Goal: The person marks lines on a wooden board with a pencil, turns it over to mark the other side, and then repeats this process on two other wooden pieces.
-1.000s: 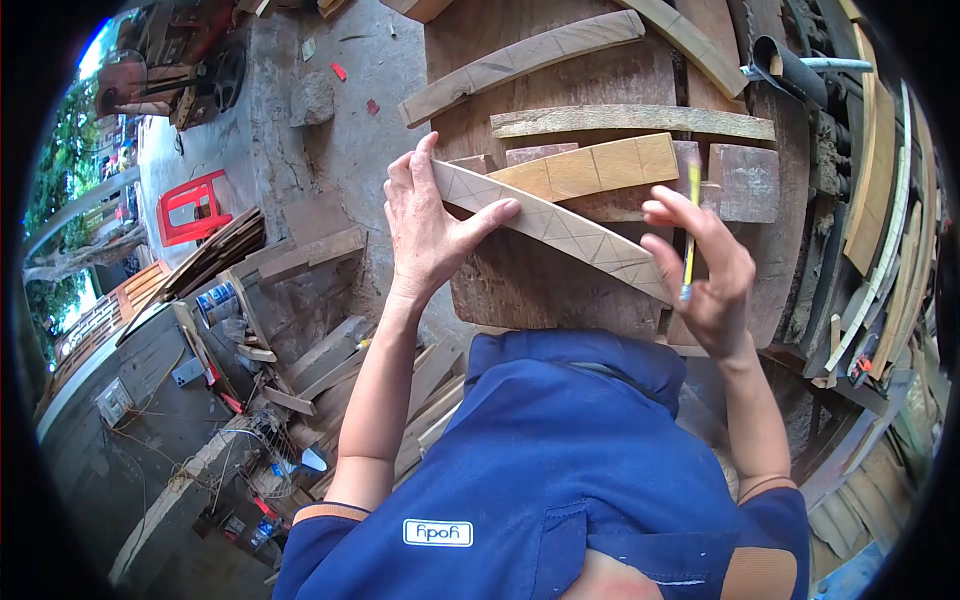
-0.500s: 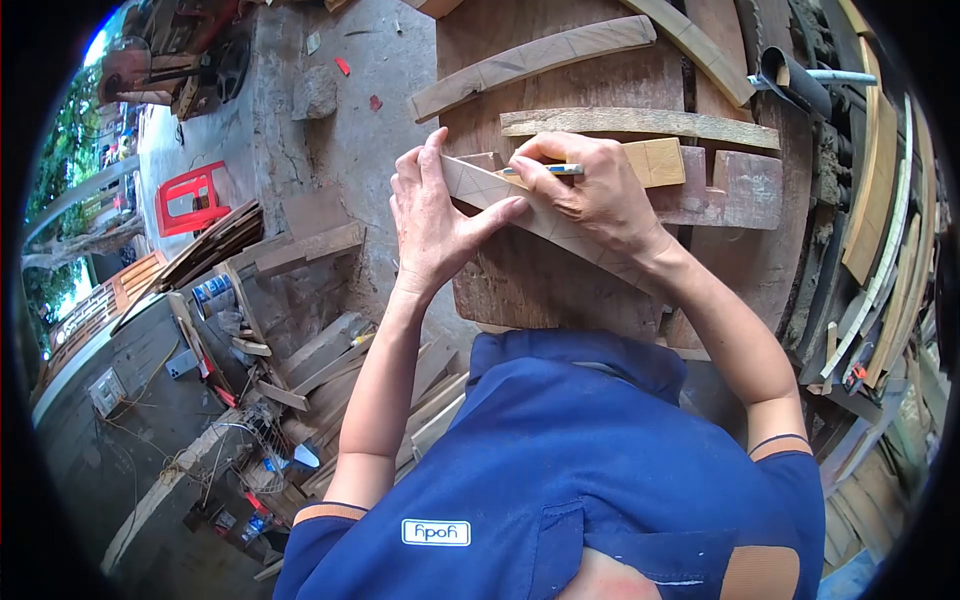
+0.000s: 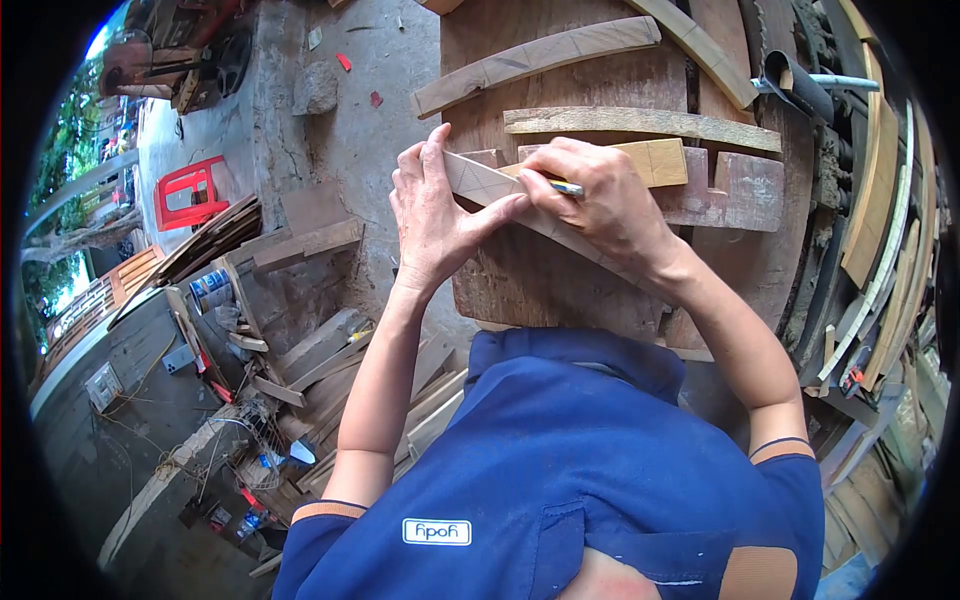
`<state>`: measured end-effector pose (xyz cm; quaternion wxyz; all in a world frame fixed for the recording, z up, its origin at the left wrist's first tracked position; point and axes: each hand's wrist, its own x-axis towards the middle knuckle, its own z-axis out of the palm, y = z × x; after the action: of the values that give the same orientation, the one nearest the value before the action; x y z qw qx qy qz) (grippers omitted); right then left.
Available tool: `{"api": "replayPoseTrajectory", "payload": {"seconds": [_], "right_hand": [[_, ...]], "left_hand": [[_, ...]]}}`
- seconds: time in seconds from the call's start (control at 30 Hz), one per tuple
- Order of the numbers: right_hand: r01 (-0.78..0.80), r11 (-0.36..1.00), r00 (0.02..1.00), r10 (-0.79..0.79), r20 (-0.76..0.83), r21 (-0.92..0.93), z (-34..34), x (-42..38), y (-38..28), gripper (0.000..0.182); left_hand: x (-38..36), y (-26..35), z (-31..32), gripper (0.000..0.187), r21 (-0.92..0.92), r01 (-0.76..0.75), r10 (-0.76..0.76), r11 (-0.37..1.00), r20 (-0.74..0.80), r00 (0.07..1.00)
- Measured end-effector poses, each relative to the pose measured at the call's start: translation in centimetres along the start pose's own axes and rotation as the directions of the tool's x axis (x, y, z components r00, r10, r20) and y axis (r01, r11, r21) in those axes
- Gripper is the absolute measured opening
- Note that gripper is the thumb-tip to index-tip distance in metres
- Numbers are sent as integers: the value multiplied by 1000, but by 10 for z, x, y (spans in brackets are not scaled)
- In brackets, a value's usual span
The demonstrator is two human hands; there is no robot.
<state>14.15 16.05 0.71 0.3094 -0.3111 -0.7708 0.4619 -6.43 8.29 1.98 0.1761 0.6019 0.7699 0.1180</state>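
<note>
A pale wooden strip (image 3: pixel 478 180) with crossing pencil lines lies slanted over the other pieces. My left hand (image 3: pixel 430 210) grips its far left end, fingers along the upper side and thumb on the near edge. Pinched in my right hand (image 3: pixel 607 200) is a pencil (image 3: pixel 567 188); its tip is hidden behind the fingers, close to the strip's surface. Beneath and behind the right hand is a yellowish wood piece (image 3: pixel 656 162) with drawn lines. Just beyond it rests a slightly curved wooden piece (image 3: pixel 645 123).
A broad wooden board (image 3: pixel 560 290) forms the work surface. Farther back are a curved wooden piece (image 3: pixel 540 65) and another slanted one (image 3: pixel 700 52). Stacked strips (image 3: pixel 872 190) line the right side. A red plastic stool (image 3: pixel 190 193) and scrap wood (image 3: pixel 310 245) are at left.
My right hand has moved slightly right and toward me along the strip, and the pencil is tilted differently. My left hand keeps its grip in nearly the same place.
</note>
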Motion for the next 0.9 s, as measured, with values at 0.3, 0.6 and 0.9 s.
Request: {"api": "replayPoseTrajectory", "payload": {"seconds": [0.3, 0.6, 0.9], "right_hand": [[-59, 997, 998, 60, 32, -48, -30, -29, -9, 17], [-8, 1000, 998, 6, 55, 27, 3, 17, 2, 17], [30, 995, 996, -22, 88, -92, -30, -15, -3, 14]], "left_hand": [[-1, 2, -2, 125, 12, 23, -23, 1000, 22, 999], [-1, 0, 1, 125, 14, 24, -24, 1000, 14, 1000], [-1, 3, -1, 125, 23, 18, -19, 1000, 9, 1000]]}}
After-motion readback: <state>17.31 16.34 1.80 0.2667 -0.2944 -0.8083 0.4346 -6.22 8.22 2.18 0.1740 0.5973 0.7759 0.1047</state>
